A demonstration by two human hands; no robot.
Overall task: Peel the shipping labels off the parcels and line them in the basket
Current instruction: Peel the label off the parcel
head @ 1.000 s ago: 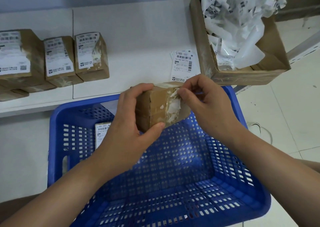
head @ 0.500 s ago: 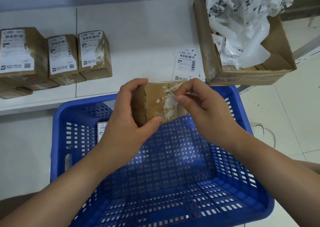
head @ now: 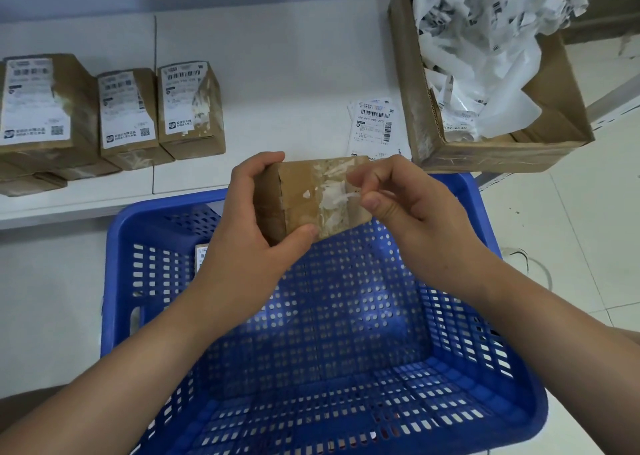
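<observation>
Nearest to the person stands the blue basket (head: 485, 402), with only one parcel (head: 201, 257) visible in it, against its far-left wall and partly hidden by the left arm. Above the basket's far edge, the left hand (head: 256, 219) grips a brown parcel (head: 304, 194) by its left end, thumb below and fingers over the top. The right hand (head: 398, 198) pinches a thin white label scrap (head: 341, 196) between thumb and forefinger — most of this label seems already gone, only torn remains stick to the cardboard. Further, on the white shelf (head: 277, 73), some peeled labels (head: 374, 125) lie near the front edge, three labelled parcels (head: 128, 115) wait at the left end, and a cardboard box (head: 485, 149) with crumpled label waste sits at the right end. I judge the work is less than half done — at least three labels remain.
</observation>
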